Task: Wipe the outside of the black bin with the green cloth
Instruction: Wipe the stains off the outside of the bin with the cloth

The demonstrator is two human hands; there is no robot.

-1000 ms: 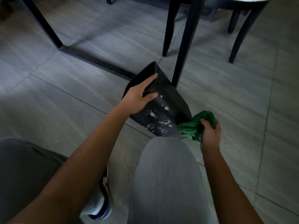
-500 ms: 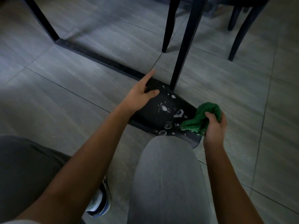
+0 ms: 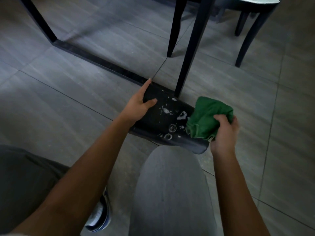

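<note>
While the left hand (image 3: 140, 106) steadies the tipped black bin (image 3: 163, 123) on the floor, probably baring its foam-spotted side, the right hand (image 3: 223, 132) grips the bunched green cloth (image 3: 207, 116) against its right end

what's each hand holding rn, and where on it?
Right hand grips the bunched green cloth at its near right edge. Left hand holds the black bin by its far left end, thumb on top.
</note>
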